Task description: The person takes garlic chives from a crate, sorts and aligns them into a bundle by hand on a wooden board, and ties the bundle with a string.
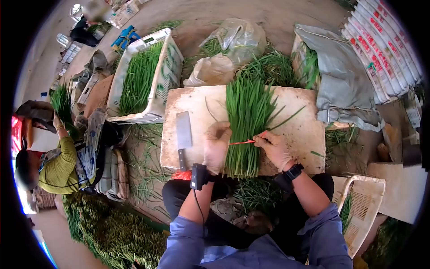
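Observation:
A thick bundle of green garlic chives [249, 116] lies lengthwise across a worn white board [295, 130], its cut ends toward me. A thin red tie [242, 142] crosses the bundle's lower half. My left hand [217, 145], thinly gloved, is closed against the bundle's left side, where the tie meets it; some fingertips are hidden. From the right, my right hand [274, 147], also gloved, pinches the tie between thumb and fingers at the bundle's right edge. Left of my left hand lies a cleaver [183, 132] with a dark handle, flat on the board.
A white crate [168, 67] of chives stands at back left. Loose chives [268, 67] and plastic bags [242, 38] lie behind the board. A grey-covered box [340, 76] is at right. Red ties [182, 175] hang near the board's front edge. A co-worker [60, 168] sits left, holding chives.

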A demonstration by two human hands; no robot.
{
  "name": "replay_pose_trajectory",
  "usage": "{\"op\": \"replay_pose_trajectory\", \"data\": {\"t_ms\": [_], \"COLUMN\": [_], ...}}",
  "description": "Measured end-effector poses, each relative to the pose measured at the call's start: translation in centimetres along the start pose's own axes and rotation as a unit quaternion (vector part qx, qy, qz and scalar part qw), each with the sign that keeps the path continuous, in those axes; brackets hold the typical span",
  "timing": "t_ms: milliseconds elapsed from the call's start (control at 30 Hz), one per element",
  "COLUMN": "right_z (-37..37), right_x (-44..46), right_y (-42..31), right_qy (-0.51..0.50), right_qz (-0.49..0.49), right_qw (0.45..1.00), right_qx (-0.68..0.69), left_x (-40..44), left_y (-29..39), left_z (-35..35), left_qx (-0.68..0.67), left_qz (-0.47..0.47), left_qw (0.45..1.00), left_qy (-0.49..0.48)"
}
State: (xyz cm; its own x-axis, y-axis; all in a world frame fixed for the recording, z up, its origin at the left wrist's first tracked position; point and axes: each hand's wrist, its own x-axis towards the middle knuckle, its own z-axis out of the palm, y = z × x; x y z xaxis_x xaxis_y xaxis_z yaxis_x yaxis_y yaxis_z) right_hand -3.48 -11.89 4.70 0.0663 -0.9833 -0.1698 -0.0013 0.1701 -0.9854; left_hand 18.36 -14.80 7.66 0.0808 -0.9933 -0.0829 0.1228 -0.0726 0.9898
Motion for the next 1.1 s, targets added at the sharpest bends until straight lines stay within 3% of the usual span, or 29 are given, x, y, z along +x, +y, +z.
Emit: {"op": "replay_pose_trajectory", "data": {"t_ms": [100,133,233,267,367,500,533,667,767,800,867,900,1033,1100], "right_z": [-0.2,-0.1,0.0,0.0,0.6,0.2,-0.5,-4.4,-4.5,-4.9,-5.0,-4.8,-4.0,-3.4], "right_x": [-0.4,-0.4,-0.4,-0.1,-0.2,-0.9,-1.1,-0.3,-1.8,-2.0,-2.3,-2.6,-1.9,-0.9], "right_y": [-0.5,-0.3,-0.5,0.0,-0.4,-1.1,-0.5,4.7,2.4,2.0,2.0,2.2,2.9,1.9], "right_qy": [-0.001,-0.006,0.014,0.011,-0.003,-0.012,-0.015,0.085,0.080,0.076,0.062,0.041,-0.023,-0.049], "right_qz": [0.039,0.029,0.022,0.016,0.010,0.050,0.020,0.123,0.199,0.205,0.190,0.181,0.149,0.153], "right_qw": [0.998,1.000,0.999,0.997,0.999,0.990,0.992,0.974,0.964,0.964,0.970,0.977,0.987,0.980], "right_qx": [-0.042,-0.001,-0.042,-0.071,0.049,0.129,0.124,0.170,0.155,0.149,0.140,0.108,-0.051,-0.116], "left_x": [-0.5,-1.0,-1.2,-1.3,-0.8,-0.6,-0.7,-0.9,-1.0,-0.8,-0.9,-1.3,-2.0,-2.0], "left_y": [0.3,0.6,0.2,0.1,-2.3,-3.9,-4.2,-5.5,-4.9,-4.5,-3.8,-3.6,-2.3,-3.2], "left_z": [0.7,1.0,1.9,2.1,1.7,1.5,1.7,1.7,1.0,0.6,0.0,-0.4,-1.5,-1.5], "left_qx": [0.156,0.224,0.279,0.307,0.368,0.409,0.429,0.416,0.261,0.246,0.079,-0.005,-0.040,-0.046], "left_qz": [0.011,0.018,0.035,0.045,0.086,0.121,0.136,0.150,0.070,0.059,0.000,-0.034,-0.270,-0.287], "left_qw": [0.985,0.969,0.948,0.940,0.917,0.899,0.890,0.895,0.961,0.967,0.996,0.996,0.958,0.955], "left_qy": [-0.077,-0.105,-0.150,-0.142,-0.130,-0.097,-0.075,-0.064,-0.061,-0.039,0.040,0.080,0.093,0.057]}}
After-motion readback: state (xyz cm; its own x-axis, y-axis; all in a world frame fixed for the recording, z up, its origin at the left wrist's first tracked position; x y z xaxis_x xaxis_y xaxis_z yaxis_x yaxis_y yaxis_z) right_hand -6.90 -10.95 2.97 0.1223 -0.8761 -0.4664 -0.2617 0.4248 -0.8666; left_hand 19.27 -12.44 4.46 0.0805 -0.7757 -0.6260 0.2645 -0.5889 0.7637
